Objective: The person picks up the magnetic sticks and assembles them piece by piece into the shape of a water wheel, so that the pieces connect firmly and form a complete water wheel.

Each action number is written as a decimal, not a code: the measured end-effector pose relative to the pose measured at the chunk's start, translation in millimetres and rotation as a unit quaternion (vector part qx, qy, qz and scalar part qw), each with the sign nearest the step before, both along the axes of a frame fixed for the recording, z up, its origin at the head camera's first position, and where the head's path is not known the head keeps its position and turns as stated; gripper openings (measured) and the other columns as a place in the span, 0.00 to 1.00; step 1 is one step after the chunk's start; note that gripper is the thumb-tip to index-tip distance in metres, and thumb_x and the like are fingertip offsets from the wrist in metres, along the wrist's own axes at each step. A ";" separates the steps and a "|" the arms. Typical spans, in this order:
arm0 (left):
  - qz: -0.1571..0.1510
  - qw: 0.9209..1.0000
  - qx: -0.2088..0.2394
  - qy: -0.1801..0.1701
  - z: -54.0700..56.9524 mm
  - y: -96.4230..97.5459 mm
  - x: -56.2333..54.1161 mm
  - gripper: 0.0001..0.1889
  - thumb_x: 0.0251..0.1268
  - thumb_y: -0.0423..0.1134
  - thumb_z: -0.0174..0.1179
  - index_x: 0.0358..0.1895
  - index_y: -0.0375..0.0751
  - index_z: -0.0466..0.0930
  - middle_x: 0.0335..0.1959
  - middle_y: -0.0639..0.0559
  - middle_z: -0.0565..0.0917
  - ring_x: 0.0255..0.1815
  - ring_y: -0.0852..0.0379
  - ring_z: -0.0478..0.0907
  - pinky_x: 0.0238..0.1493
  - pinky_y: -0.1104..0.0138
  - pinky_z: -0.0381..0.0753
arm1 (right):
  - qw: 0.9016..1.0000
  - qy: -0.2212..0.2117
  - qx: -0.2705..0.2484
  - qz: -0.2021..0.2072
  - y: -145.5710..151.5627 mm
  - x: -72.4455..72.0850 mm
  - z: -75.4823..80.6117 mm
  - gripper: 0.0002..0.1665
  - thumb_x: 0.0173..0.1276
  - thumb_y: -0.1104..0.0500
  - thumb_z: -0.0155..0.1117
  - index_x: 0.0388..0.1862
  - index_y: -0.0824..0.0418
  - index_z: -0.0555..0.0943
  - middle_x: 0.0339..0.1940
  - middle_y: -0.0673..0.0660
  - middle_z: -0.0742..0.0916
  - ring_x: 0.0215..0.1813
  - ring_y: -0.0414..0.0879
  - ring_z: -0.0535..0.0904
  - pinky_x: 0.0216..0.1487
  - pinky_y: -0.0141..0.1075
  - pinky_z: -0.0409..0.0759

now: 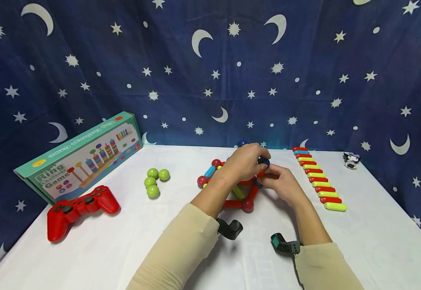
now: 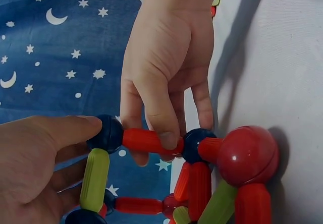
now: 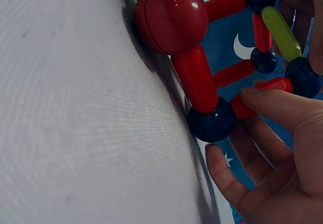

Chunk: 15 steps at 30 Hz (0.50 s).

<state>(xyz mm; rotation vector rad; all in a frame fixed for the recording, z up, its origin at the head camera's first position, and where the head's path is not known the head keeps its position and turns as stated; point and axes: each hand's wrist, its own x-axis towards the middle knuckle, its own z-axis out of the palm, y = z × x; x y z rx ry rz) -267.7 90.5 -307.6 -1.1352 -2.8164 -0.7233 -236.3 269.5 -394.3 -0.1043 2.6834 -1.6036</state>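
A frame of coloured rods and balls stands mid-table, partly hidden behind the left forearm. My left hand grips a dark blue ball at the frame's upper corner. A lime rod and a red rod join that ball. My right hand pinches this red rod between thumb and fingers, and the rod's lower end meets another dark blue ball. From there a thicker red rod leads to a red ball at the frame's near corner, on the table.
Several green balls lie left of the frame. A red game controller and a boxed ring game occupy the far left. To the right runs a row of red, lime and blue rods, with a small figurine beyond it.
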 end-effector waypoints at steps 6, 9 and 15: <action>-0.001 1.000 -0.007 0.007 -3.5 -0.8 2.1 0.16 0.73 0.40 0.64 0.61 0.48 0.85 0.56 0.53 0.85 0.57 0.57 0.82 0.61 0.66 0.81 | 1.000 -0.008 -0.008 -0.001 1.3 1.8 -3.9 0.25 0.72 0.57 0.68 0.65 0.63 0.81 0.57 0.62 0.88 0.58 0.51 0.83 0.63 0.44 0.81; -0.003 1.000 0.005 0.018 -3.0 -4.8 1.9 0.16 0.72 0.38 0.64 0.60 0.47 0.86 0.55 0.52 0.86 0.56 0.56 0.83 0.61 0.66 0.81 | 1.000 -0.005 -0.016 0.003 1.2 0.8 -4.2 0.25 0.72 0.58 0.69 0.66 0.63 0.80 0.57 0.63 0.87 0.58 0.53 0.83 0.61 0.43 0.82; 0.010 0.998 0.064 0.014 -4.7 -22.4 2.4 0.16 0.71 0.35 0.63 0.59 0.46 0.86 0.52 0.51 0.87 0.53 0.55 0.82 0.55 0.66 0.82 | 1.000 -0.006 -0.013 0.013 1.1 -1.5 -7.0 0.26 0.70 0.59 0.70 0.65 0.65 0.81 0.57 0.66 0.87 0.61 0.58 0.81 0.69 0.55 0.75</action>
